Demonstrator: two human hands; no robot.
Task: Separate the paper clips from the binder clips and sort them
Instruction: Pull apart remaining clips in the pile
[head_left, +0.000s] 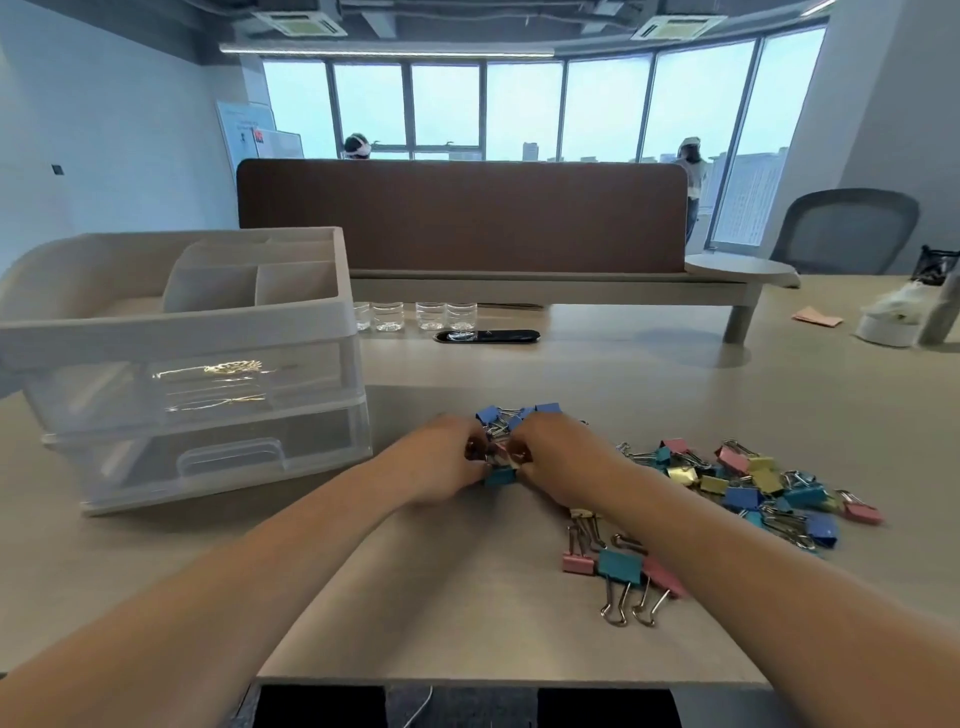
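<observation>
- The left hand (441, 460) and right hand (558, 457) met near the table's middle, the fingers of both curled round a bunch of binder clips (497, 420), blue and teal, with bent wire handles.
- A loose pile of clips (753, 483), pastel folded metal, lay just right of the right hand on the smooth beige table (467, 597).
- A translucent plastic drawer box (197, 395) stood to the left.

Beige surface (675, 395), brown divider (462, 215) along its far side, four clear jars (415, 316) in a row before it, black oval cable port (487, 336) near them, grey chair (844, 228) far right, pink paper (817, 316), windows (519, 109) behind, person (692, 176) standing beside them
</observation>
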